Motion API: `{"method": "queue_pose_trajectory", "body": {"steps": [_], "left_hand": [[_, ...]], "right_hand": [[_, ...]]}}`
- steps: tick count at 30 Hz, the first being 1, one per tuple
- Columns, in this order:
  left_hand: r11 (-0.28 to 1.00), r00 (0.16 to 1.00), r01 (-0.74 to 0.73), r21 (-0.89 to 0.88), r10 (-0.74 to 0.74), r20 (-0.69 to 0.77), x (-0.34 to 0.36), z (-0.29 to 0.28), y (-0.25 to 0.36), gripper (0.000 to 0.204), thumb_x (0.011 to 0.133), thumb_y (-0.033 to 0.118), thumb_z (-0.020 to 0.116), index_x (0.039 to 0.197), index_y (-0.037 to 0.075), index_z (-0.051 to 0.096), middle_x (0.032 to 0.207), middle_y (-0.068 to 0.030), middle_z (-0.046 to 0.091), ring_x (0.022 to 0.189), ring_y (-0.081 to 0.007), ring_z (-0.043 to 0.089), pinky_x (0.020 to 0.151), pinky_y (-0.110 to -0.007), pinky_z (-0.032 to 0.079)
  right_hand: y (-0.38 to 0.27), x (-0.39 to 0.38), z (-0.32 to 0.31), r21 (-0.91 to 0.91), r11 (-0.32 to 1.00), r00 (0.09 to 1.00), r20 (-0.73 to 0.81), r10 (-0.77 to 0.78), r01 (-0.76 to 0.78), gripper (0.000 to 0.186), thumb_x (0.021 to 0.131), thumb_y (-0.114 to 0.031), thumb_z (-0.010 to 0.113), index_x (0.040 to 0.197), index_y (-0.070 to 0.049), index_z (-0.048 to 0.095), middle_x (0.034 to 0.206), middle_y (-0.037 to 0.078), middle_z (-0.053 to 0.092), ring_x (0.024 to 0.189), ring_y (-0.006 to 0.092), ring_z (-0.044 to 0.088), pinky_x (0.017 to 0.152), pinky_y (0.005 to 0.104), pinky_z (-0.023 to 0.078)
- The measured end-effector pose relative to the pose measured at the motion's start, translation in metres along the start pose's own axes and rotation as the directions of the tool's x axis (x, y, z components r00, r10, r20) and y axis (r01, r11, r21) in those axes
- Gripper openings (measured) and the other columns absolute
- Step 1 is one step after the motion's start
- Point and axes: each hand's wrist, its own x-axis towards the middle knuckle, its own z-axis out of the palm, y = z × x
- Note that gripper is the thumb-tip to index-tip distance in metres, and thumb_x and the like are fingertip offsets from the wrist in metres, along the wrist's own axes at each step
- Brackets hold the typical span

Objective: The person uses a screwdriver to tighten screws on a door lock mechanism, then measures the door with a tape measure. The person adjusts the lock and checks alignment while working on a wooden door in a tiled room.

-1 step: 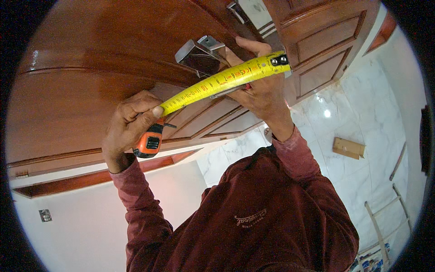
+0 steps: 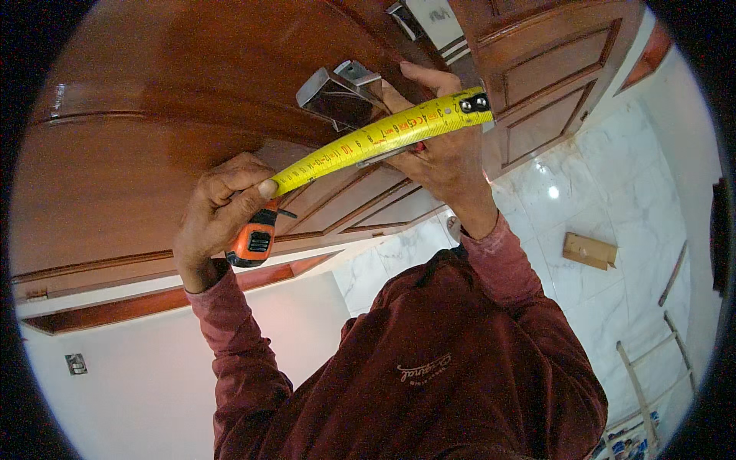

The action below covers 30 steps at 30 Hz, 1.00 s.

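My left hand (image 2: 222,207) is closed round an orange and black tape measure (image 2: 253,244), its thumb pressing on the yellow blade (image 2: 368,143). The blade runs out to the right in a slight arc, its metal end hook beside the edge of a brown wooden door (image 2: 169,146). Behind the blade, my right hand (image 2: 445,161) is at the door's edge, its upper fingers bent toward a shiny metal lock case (image 2: 333,96) on the door. A thin metal piece and a bit of red show by its palm; the blade hides much of the grip.
Another panelled wooden door (image 2: 552,77) stands at the upper right. On the marble-patterned floor lies a cardboard box (image 2: 589,251). A light-coloured ladder (image 2: 640,383) is at the lower right. A metal plate (image 2: 405,21) shows at the top, and a wall switch (image 2: 76,364) at the lower left.
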Motion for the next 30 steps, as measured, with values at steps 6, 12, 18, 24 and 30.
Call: {"method": "queue_pose_trajectory", "body": {"steps": [6, 12, 18, 24, 30], "left_hand": [[0.998, 0.999, 0.036, -0.047, -0.037, -0.009, 0.0014, 0.0013, 0.0048, 0.026, 0.094, 0.021, 0.061, 0.087, -0.004, 0.068, 0.081, -0.0096, 0.059, 0.076, -0.0168, 0.055, 0.067, -0.030, 0.044], [0.999, 0.999, 0.038, -0.033, -0.038, -0.001, 0.0007, 0.0002, 0.0021, 0.026, 0.094, 0.020, 0.060, 0.088, -0.004, 0.068, 0.081, -0.0091, 0.059, 0.075, -0.0164, 0.054, 0.067, -0.030, 0.043], [0.996, 1.000, 0.002, -0.093, -0.004, -0.026, 0.0005, 0.0033, 0.0010, 0.025, 0.095, 0.020, 0.060, 0.088, -0.004, 0.067, 0.081, -0.0095, 0.059, 0.075, -0.0167, 0.054, 0.067, -0.031, 0.044], [0.995, 1.000, 0.013, -0.094, -0.014, -0.015, -0.0002, 0.0018, -0.0015, 0.027, 0.095, 0.021, 0.060, 0.089, -0.004, 0.068, 0.082, -0.0097, 0.059, 0.074, -0.0169, 0.055, 0.066, -0.031, 0.045], [0.998, 0.999, 0.044, -0.050, -0.044, -0.006, 0.0020, 0.0019, 0.0032, 0.024, 0.094, 0.020, 0.061, 0.088, -0.003, 0.066, 0.083, -0.0085, 0.058, 0.075, -0.0163, 0.054, 0.067, -0.030, 0.043]], "right_hand": [[0.0008, 0.0019, 0.0023, 0.008, 1.000, 0.999, -0.032, -0.018, 0.018, 0.061, 0.065, -0.032, 0.081, 0.122, -0.019, 0.067, 0.129, 0.012, 0.054, 0.100, 0.0265, 0.062, 0.068, 0.0370, 0.058], [-0.0010, 0.0012, 0.0042, 0.074, 0.997, 0.999, -0.033, 0.000, 0.002, 0.063, 0.061, -0.023, 0.085, 0.121, -0.010, 0.069, 0.126, 0.018, 0.055, 0.110, 0.0318, 0.058, 0.089, 0.0397, 0.047], [-0.0005, -0.0006, 0.0036, 0.073, 0.997, 1.000, -0.031, 0.004, -0.002, 0.061, 0.063, -0.020, 0.084, 0.121, -0.010, 0.068, 0.127, 0.018, 0.055, 0.110, 0.0311, 0.058, 0.088, 0.0394, 0.048], [-0.0018, -0.0010, 0.0047, 0.067, 0.998, 0.999, -0.028, 0.022, -0.020, 0.060, 0.064, -0.023, 0.084, 0.121, -0.010, 0.069, 0.126, 0.017, 0.056, 0.107, 0.0297, 0.059, 0.087, 0.0385, 0.048], [-0.0019, -0.0006, 0.0076, 0.037, 0.999, 0.998, -0.049, 0.029, -0.027, 0.059, 0.065, -0.026, 0.085, 0.119, -0.010, 0.070, 0.125, 0.017, 0.057, 0.107, 0.0300, 0.060, 0.086, 0.0381, 0.049]]}}
